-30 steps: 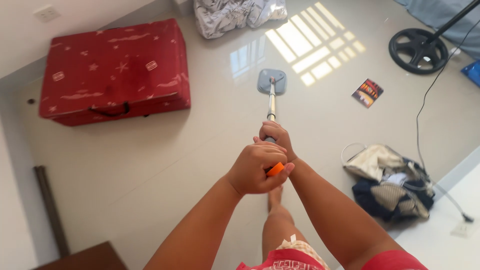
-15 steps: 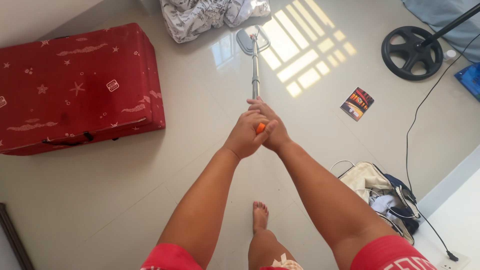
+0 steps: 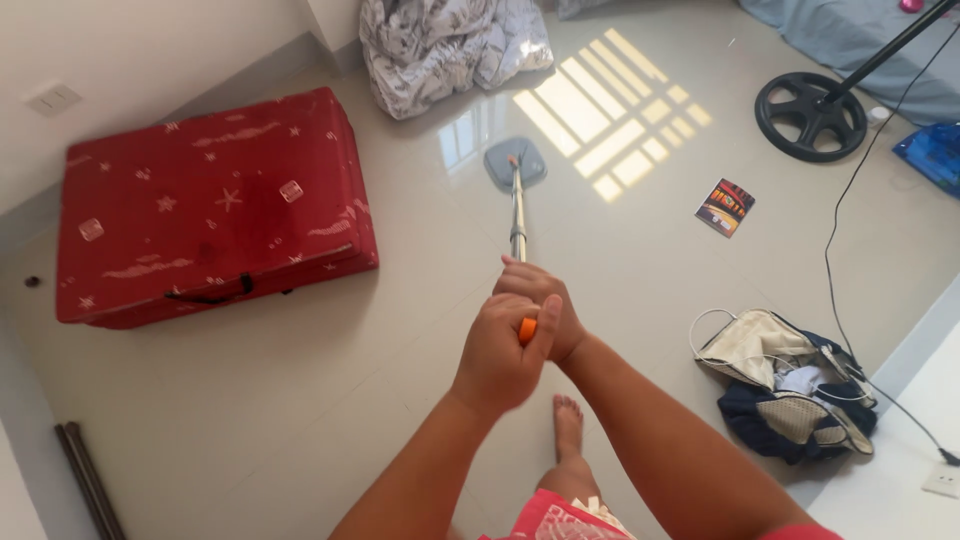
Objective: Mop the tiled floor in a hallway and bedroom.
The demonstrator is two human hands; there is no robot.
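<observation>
Head view: left hand point(image 3: 497, 352) and right hand point(image 3: 540, 300) both clamp the mop handle point(image 3: 517, 215), seemingly overlapping.

Bright daylight, streaming in from twelve o'clock. Barred sun patch glaring on glossy floor point(image 3: 300, 400) at one o'clock. Soft shadows, sharp focus, wide-angle bending at the edges.

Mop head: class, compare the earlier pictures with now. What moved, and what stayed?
The mop head was pushed out toward the crumpled bedding, then pulled back. Both hands, left hand and right hand, keep gripping the handle.
</observation>
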